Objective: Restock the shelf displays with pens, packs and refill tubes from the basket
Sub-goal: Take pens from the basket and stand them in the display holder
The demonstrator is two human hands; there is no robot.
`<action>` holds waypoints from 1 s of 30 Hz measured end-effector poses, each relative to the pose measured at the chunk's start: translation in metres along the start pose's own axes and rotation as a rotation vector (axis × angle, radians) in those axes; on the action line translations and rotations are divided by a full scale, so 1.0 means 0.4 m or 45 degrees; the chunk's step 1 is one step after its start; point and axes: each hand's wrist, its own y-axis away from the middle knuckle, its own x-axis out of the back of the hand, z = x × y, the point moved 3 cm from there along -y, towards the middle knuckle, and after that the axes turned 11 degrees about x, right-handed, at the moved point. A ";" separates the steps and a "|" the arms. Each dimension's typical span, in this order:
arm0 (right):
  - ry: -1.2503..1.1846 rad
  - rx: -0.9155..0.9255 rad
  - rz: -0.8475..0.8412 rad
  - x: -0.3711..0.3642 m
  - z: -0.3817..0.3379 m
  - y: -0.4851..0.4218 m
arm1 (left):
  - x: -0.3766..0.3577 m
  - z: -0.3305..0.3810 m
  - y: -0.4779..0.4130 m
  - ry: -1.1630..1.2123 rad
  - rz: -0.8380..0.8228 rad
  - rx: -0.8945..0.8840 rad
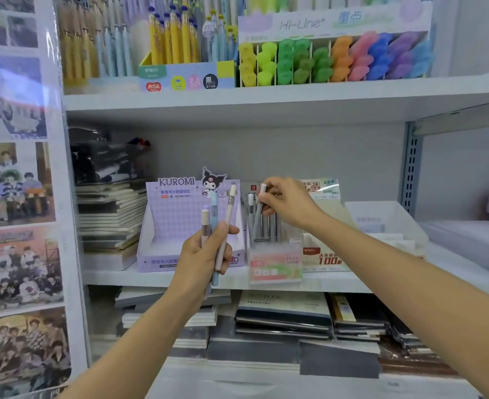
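My left hand [206, 249] grips three pens [228, 214] upright in front of the purple Kuromi display box [162, 226] on the middle shelf: a pinkish one, a light blue one and a beige one. My right hand [288, 201] pinches a grey pen [258, 217] by its upper end, its lower end down among several grey pens standing in the clear pen holder [275, 266] just right of the Kuromi box. The basket is out of view.
A beige refill box [328, 254] and a white bin [387, 223] stand to the right on the same shelf [338, 280]. Notebooks [111, 217] are stacked at the left. Highlighters [335, 61] and yellow pens fill the upper shelf. More notebooks lie below.
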 end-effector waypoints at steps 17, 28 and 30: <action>0.051 -0.035 -0.096 -0.027 0.014 -0.025 | 0.011 -0.006 -0.011 0.048 -0.045 0.021; -0.087 0.009 0.185 0.002 -0.024 0.000 | -0.010 0.008 0.000 0.016 -0.040 -0.012; -0.503 -0.100 0.121 0.004 -0.048 0.020 | -0.020 0.008 0.004 0.018 -0.040 -0.007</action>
